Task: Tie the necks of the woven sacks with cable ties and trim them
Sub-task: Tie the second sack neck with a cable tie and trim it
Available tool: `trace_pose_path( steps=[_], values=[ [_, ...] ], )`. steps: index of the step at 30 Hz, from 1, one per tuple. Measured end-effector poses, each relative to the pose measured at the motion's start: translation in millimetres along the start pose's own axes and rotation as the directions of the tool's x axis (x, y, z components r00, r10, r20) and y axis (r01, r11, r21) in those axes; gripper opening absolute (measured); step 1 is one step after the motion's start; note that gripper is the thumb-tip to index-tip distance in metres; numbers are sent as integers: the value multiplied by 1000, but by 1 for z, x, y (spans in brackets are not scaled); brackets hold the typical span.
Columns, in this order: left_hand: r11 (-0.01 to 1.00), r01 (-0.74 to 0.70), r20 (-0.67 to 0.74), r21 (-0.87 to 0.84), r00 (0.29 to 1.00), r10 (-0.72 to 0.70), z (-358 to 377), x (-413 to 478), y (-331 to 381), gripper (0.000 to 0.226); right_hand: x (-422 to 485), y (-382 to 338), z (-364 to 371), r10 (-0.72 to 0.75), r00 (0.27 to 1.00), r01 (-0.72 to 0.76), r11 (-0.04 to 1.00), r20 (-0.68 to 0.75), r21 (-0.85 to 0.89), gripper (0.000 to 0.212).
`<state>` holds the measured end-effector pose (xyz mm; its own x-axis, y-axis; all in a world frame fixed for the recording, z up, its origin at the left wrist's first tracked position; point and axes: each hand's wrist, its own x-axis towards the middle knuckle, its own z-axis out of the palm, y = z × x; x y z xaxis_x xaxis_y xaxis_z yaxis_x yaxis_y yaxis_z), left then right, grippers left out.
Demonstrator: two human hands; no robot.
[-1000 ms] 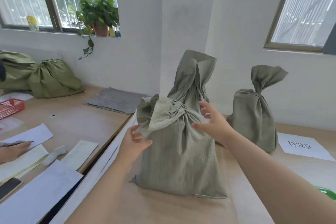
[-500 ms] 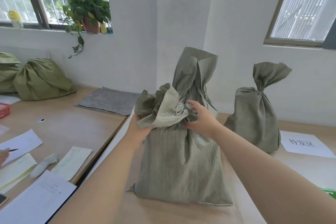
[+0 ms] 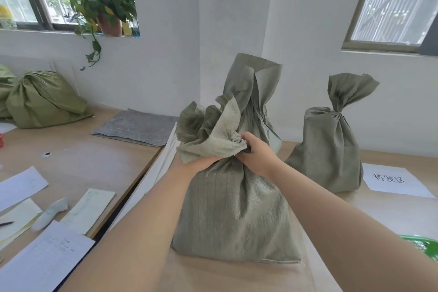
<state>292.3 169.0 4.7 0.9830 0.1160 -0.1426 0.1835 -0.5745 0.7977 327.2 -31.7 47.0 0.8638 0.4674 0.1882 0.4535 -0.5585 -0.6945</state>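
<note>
Woven sack (image 3: 237,216), olive green, standing upright on the near table (image 3: 237,277) at the centre of the view, its neck gathered into a bunch by both hands. Far left: two filled green sacks (image 3: 42,99) lying on the adjoining desk (image 3: 78,161) against the wall, beneath a potted plant (image 3: 104,5) on the window sill. Desk foreground: loose paper sheets (image 3: 45,261) and a pale rolled object whose nature cannot be told. Desk rear: a flat grey folded sack (image 3: 137,127). Left hand (image 3: 201,163) reaches in from below the ruffled mouth of the sack; its fingers are hidden under the fabric, so their closure cannot be told, though the hand presses against the neck. Right hand (image 3: 256,154) has its fingers curled tight around the gathered neck from the right side. Directly behind the held sack stands a second upright sack (image 3: 253,92) with a tall twisted top. Further right, well apart, stands a third upright sack (image 3: 329,149), its neck pinched narrow. Beside it lies a white paper label (image 3: 393,180) with handwritten characters. Lower right edge: part of a green object (image 3: 424,244), mostly cut off
</note>
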Motion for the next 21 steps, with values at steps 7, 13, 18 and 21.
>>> trace_pose_path(
  steps=[7, 13, 18, 21],
  values=[
    [990, -125, -93, -60, 989, 119, 1, -55, 61, 61, -23, -3, -7, -101, 993, 106, 991, -55, 81, 4],
    [970, -196, -252, 144, 941, 228, 17, -66, 75, 53, -51, -6, -14, -173, 984, 176, 971, -34, 159, 18],
    [971, -137, -274, -194, 958, 80, 40, -88, 96, 56, -82, 0, -34, -182, 977, 204, 946, -107, 253, 11],
    [940, -184, -282, -287, 954, 100, 59, -100, 109, 53, -99, 8, -51, -186, 967, 231, 928, -175, 291, 20]
  ],
)
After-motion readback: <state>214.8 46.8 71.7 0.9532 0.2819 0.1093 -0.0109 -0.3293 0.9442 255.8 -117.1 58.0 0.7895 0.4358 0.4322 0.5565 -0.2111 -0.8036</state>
